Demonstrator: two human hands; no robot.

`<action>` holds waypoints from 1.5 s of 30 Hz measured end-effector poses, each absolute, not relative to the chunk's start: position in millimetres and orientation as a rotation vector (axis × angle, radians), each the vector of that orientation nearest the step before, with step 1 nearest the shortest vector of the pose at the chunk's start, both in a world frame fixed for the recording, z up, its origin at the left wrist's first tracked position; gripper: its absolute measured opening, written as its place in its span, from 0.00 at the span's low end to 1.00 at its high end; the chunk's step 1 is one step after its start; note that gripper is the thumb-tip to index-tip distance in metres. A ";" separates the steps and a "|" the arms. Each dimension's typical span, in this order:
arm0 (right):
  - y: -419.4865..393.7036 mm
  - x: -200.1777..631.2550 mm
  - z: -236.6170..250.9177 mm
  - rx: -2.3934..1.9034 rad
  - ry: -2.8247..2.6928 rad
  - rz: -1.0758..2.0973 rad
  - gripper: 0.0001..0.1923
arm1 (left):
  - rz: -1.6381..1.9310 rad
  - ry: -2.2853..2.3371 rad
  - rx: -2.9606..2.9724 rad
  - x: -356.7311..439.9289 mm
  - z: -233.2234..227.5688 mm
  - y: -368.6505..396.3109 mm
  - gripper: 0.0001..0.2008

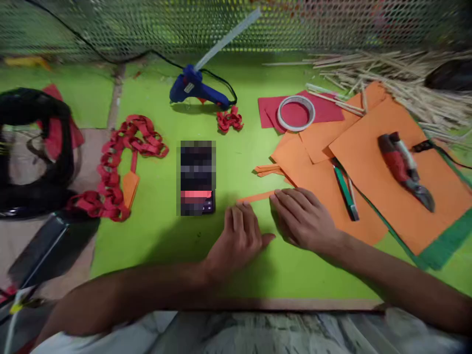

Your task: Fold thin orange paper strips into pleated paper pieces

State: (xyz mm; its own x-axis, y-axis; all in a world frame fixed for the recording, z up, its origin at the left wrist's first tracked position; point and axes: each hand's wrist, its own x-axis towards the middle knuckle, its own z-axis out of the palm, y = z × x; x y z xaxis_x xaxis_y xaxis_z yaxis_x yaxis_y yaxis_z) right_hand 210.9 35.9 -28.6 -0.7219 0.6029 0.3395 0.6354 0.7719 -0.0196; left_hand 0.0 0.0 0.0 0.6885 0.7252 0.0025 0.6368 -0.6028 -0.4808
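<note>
A narrow orange paper strip lies on the green tabletop between my two hands. At its left end are the bent fingertips of my left hand, closed on it, while the thumb sticks out to the right. My right hand has its fingers together and pressed down over the strip's right end. Just beyond the strip, several folded orange paper strips rest by the orange sheets. A phone, partly blurred, lies left of my hands.
A blue glue gun with its cable is at the back, near a small red paper piece. Red paper chain lies left. On the right are a tape roll, green cutter, pruning shears and thin sticks.
</note>
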 end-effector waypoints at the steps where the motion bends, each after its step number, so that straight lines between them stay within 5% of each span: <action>1: 36.2 210.6 -29.6 -0.950 -2.632 -0.142 0.23 | 0.268 -1.050 -2.451 -0.6 0.1 -1.0 0.39; 14: 37.5 213.6 -28.4 -0.989 -2.565 -0.064 0.21 | 0.235 -1.129 -2.416 -6.0 4.3 -2.0 0.42; 25: 38.5 210.3 -24.2 -0.943 -2.568 -0.133 0.18 | -0.065 -0.753 -2.814 -0.2 -11.9 23.3 0.36; 45: 39.9 213.5 -28.0 -1.067 -2.452 0.086 0.18 | 0.172 -1.010 -2.497 -11.9 1.0 -7.9 0.29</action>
